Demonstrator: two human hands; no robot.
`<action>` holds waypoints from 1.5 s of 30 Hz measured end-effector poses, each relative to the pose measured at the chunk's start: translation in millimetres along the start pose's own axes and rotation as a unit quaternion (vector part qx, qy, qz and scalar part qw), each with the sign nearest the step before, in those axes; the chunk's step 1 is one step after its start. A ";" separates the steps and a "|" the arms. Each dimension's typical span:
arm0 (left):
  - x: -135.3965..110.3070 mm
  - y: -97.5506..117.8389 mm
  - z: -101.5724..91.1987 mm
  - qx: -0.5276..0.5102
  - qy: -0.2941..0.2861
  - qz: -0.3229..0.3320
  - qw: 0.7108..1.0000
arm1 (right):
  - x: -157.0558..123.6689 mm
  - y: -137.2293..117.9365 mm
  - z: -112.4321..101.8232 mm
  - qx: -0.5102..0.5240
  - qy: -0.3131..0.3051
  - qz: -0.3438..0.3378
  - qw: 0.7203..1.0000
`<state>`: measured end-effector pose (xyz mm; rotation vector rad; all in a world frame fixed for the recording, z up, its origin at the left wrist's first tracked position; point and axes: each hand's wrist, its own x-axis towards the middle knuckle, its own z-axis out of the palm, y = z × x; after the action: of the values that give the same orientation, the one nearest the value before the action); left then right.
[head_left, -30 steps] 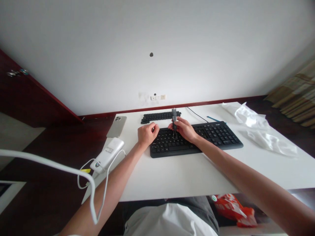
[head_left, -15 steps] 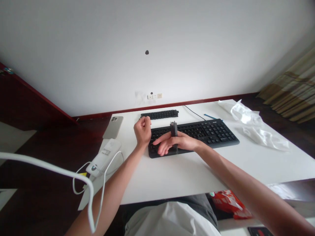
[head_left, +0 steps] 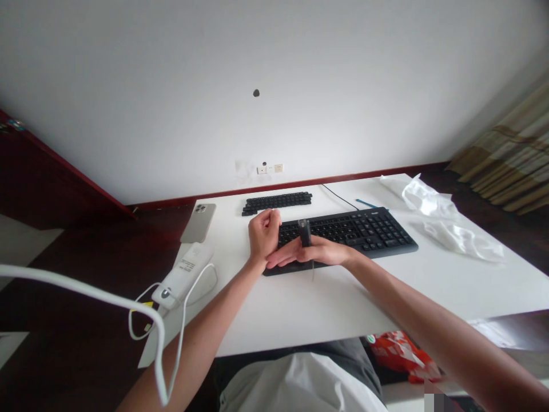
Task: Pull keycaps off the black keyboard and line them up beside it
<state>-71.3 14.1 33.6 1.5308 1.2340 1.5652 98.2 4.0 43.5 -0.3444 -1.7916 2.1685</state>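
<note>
My left hand (head_left: 263, 233) is closed in a fist over the left end of the black keyboard (head_left: 386, 232); what it holds, if anything, is hidden. My right hand (head_left: 315, 250) is over the keyboard's middle-left part. Its fingers are stretched toward my left wrist and appear to touch it. Between its thumb and palm stands a small dark tool with thin wire at its lower end, which looks like a keycap puller (head_left: 304, 232). Behind the keyboard, loose black keycaps (head_left: 278, 201) lie in rows.
A phone (head_left: 198, 223) lies at the table's left, near a white power strip (head_left: 184, 274) with a white cable (head_left: 107, 297) looping in front. Crumpled clear plastic (head_left: 461, 240) lies to the right. A blue stick-like thing (head_left: 372, 204) rests behind the keyboard. The white table (head_left: 257, 320) has its front edge near my lap.
My left fist has moved right and slightly down, up against my right fingers, uncovering the left end of the keycap rows. The right hand, with the keycap puller, has shifted slightly right.
</note>
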 end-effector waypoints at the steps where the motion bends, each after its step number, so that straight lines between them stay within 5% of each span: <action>1: 1.0 0.2 -0.2 -0.005 0.001 0.001 1.000 | -0.8 -0.4 -0.6 0.010 0.012 -0.007 1.000; 8: -0.7 4.0 1.2 -0.023 -0.017 -0.019 0.999 | 7.1 3.8 9.9 -0.026 -0.035 0.030 0.999; 14: 3.5 -0.3 -1.0 -0.026 -0.004 -0.042 0.999 | 0.3 -1.9 2.5 0.001 0.008 -0.014 1.000; 20: 2.3 -3.7 -0.8 -0.044 0.000 -0.041 0.998 | 13.5 6.6 19.3 -0.023 -0.073 0.014 0.997; 27: 7.5 -1.9 -3.8 -0.016 0.023 -0.059 0.998 | 1.8 -1.2 6.2 0.020 -0.007 -0.021 1.000; 35: 1.6 -0.8 -1.1 -0.007 -0.001 -0.027 1.000 | 19.0 8.9 29.8 0.022 -0.113 0.006 0.993; 42: 5.5 0.1 -2.4 -0.016 0.015 -0.054 0.998 | -1.7 -4.7 6.1 0.018 -0.014 0.005 1.000; 45: 7.2 -2.0 -3.5 -0.016 0.020 -0.068 0.997 | -1.2 -3.1 7.0 0.023 -0.018 0.004 1.000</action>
<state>-76.1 20.8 35.0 1.3727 1.2994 1.5264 97.0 -2.2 47.8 -0.3027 -1.7581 2.2316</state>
